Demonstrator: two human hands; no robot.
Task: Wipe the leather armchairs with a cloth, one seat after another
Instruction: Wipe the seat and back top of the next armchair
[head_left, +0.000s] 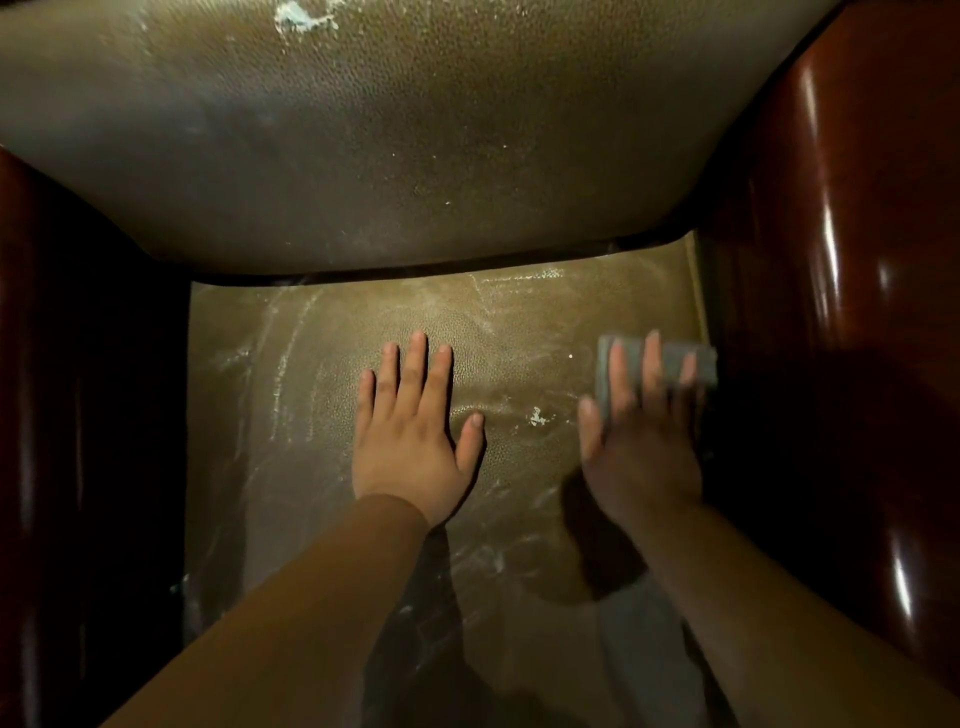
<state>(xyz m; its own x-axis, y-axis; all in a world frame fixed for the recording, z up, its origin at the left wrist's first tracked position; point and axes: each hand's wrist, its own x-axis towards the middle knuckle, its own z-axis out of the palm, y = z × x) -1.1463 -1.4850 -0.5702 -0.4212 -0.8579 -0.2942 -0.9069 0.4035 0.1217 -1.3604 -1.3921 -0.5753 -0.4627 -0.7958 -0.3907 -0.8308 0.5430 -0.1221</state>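
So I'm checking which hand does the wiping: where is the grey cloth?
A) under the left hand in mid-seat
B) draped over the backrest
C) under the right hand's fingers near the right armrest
C: the grey cloth lies under the right hand fingers beside the right armrest; the left hand rests flat on bare seat.

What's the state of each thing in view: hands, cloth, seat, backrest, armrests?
left hand: flat, fingers straight, resting on the seat.
right hand: fingers straight, pressing the cloth.
cloth: grey, folded, under the right fingers near the right armrest.
seat: streaked with white smears, one white speck between the hands.
backrest: dusty, white blotch near the top.
armrests: glossy, dark red-brown.
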